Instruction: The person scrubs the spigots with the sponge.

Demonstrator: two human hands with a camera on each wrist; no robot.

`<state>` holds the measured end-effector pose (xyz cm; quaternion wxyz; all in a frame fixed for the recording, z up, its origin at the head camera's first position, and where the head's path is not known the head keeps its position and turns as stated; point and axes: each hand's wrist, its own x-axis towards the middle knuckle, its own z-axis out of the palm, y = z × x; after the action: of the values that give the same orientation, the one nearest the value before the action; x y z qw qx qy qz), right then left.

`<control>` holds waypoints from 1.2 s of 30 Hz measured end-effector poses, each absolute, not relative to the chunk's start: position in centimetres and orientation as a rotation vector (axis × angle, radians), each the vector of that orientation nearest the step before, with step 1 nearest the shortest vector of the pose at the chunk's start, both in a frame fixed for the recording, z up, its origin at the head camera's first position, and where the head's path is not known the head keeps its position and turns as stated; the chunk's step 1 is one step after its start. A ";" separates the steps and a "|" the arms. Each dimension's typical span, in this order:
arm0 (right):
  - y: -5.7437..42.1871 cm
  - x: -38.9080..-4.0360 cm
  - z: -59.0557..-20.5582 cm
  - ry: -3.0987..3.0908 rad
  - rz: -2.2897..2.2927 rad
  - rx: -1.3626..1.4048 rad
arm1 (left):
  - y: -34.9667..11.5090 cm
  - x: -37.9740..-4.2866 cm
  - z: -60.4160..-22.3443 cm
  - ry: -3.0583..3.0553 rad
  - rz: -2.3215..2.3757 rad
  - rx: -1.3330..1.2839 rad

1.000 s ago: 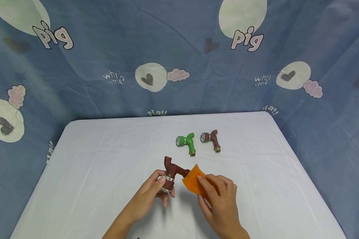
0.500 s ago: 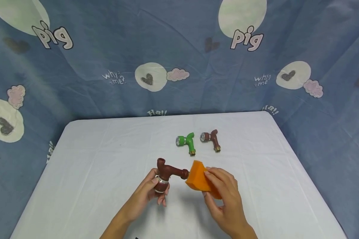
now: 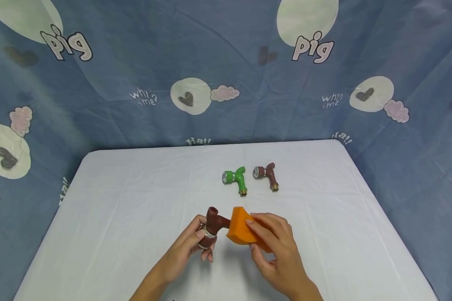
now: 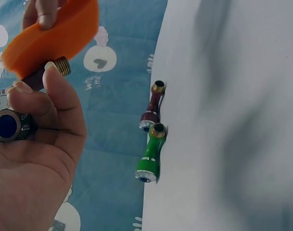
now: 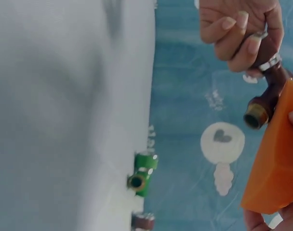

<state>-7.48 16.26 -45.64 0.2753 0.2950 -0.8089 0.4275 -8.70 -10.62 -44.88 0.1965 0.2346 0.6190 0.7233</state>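
Note:
My left hand (image 3: 184, 248) grips a dark brown faucet (image 3: 212, 223) by its ringed knob end, above the table. In my right hand (image 3: 280, 246), an orange sponge (image 3: 241, 228) is pinched between thumb and fingers. The sponge lies against the faucet's pipe arm and hides its tip in the head view. From the left wrist, the brass threaded end (image 4: 63, 66) shows beside the bent orange sponge (image 4: 55, 38). In the right wrist view the sponge (image 5: 274, 159) overlaps the side of the brown faucet (image 5: 272, 94).
A green faucet (image 3: 236, 179) and a second, smaller-looking brown faucet (image 3: 267, 175) lie side by side farther back on the white table (image 3: 154, 188). Behind the table's far edge hangs a blue printed cloth (image 3: 241, 54).
The faucet tilted level and moved left, then came back slightly right and lower. The sponge shifted right off the pipe toward its tip, then left again over the pipe. The two other faucets stayed put.

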 end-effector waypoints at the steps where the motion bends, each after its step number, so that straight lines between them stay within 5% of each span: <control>1: 16.5 -7.4 -45.8 -2.184 1.156 0.777 | -10.6 -8.7 -44.9 1.740 2.022 0.654; 36: 17.3 -7.7 -46.5 -2.258 1.367 0.728 | -10.4 -8.6 -45.4 1.720 2.185 0.777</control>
<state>-7.72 17.34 -46.49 0.2001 0.2604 -0.8080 0.4892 -8.60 -10.44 -45.40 0.1269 0.2670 0.5908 0.7507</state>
